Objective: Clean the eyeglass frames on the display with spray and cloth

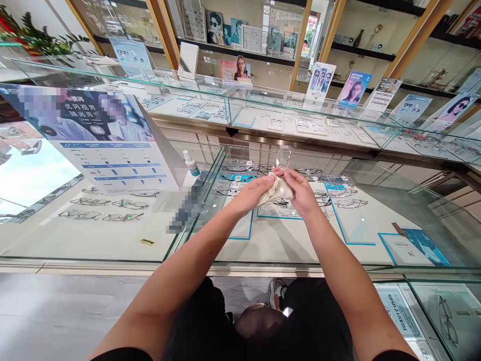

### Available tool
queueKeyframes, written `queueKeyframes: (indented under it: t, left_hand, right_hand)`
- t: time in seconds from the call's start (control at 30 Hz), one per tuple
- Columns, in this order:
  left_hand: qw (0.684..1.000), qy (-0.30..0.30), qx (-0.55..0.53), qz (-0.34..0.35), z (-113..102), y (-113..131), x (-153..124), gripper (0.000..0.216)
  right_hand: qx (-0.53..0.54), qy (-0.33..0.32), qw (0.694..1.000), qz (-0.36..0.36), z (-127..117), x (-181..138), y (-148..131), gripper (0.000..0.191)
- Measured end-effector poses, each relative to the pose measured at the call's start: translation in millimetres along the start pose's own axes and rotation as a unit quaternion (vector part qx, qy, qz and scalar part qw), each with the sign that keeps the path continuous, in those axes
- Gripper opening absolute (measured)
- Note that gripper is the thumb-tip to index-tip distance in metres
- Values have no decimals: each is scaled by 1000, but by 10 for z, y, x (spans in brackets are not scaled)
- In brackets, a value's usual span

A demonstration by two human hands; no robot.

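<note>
Over the glass display case, my two hands hold a pair of thin-rimmed eyeglasses (pixel 284 158) with one round lens sticking up above the fingers. My left hand (pixel 255 192) is closed on a cream-coloured cloth (pixel 268 195), which is pressed against the lower part of the glasses. Close beside it, my right hand (pixel 301 190) pinches the frame of the glasses. Part of the glasses is hidden behind the cloth and fingers. Beneath the hands, rows of eyeglasses (pixel 240 177) lie inside the case under the glass.
A large folded advertising card (pixel 124 160) stands on the counter at left, with a small white spray bottle (pixel 191 163) beside it. A second glass showcase (pixel 263 98) runs along the back, holding more glasses and upright cards. A round stool (pixel 260 321) is below me.
</note>
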State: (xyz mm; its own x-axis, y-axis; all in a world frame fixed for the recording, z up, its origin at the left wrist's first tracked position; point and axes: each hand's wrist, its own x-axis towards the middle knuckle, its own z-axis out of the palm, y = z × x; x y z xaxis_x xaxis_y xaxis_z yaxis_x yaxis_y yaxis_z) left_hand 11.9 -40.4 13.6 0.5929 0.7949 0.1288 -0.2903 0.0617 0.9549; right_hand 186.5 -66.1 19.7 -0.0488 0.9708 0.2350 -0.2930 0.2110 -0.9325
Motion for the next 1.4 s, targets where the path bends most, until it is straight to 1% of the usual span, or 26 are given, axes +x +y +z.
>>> queueKeyframes:
  t: [0.17,0.33,0.5,0.6,0.7,0.83,0.97,1.07,1.17,1.3,1.4]
  left_hand:
    - [1000,4,-1,8,16,-19,1,54]
    - [999,25,-25,16,10,-78,29,61]
    - [1000,18,-15,4,-13,-93,30,57]
    - [1000,13,-5,1,-5,-66,19,55]
    - [1000,18,-9,-1,5,-45,16,55]
    - [999,32,7,0,-5,-62,21,55]
    - [994,53,96,27,-18,-92,20,50]
    - [989,59,133,41,9,-86,12,44]
    - [994,46,99,33,56,-73,8,42]
    - [999,47,6,8,76,-99,26,44]
    - [999,45,-12,-14,54,-135,40,43]
  right_hand:
    - [-3,-4,1000,18,11,2,51,35]
    - [-12,4,1000,15,53,-4,90,37]
    - [-5,6,999,32,91,-16,66,40]
    - [7,5,999,38,105,-20,46,37]
    - [14,1,999,39,113,-24,19,36]
    - [-2,-1,999,54,105,-31,17,41]
    - [-35,46,997,57,114,-33,84,41]
    - [-37,81,996,30,149,-33,125,32]
    - [-19,109,994,10,170,-27,128,26]
    - [-5,140,990,-3,138,-5,104,28]
    - [5,150,989,-7,105,5,77,28]
